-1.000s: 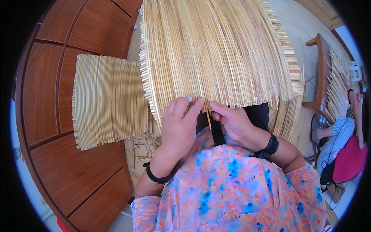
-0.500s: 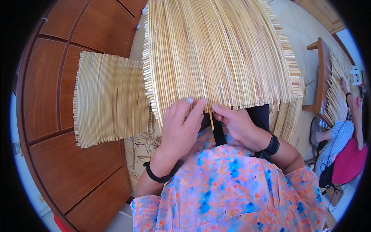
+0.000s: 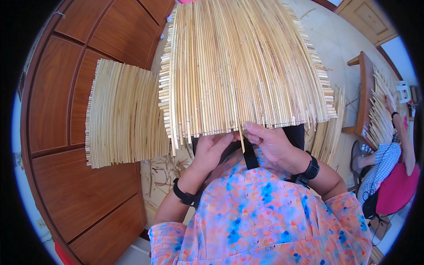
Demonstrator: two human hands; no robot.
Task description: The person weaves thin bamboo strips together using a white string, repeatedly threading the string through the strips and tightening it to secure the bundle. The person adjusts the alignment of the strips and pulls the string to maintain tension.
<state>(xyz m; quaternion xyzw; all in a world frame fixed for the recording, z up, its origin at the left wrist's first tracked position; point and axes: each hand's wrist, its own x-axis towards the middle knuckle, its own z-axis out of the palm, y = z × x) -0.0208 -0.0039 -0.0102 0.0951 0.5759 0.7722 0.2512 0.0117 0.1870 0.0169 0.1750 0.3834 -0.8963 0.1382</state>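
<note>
Straw-coloured stalks [image 3: 207,79] are joined into a mat [image 3: 260,62] spread before the lap [image 3: 296,134]: probably light, stiff lengthwise, brittle, best held by several ends. Beside one projecting stalk [image 3: 242,140], left grip [image 3: 212,151] and right grip [image 3: 276,145] are curled, partly hidden; whether it is pinched cannot be told.

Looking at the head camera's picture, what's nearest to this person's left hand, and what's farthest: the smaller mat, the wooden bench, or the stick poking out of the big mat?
From the left hand:
1. Stick: just right of it, at the near edge of the big mat.
2. Smaller mat: off to the left.
3. Wooden bench: far right.
</note>
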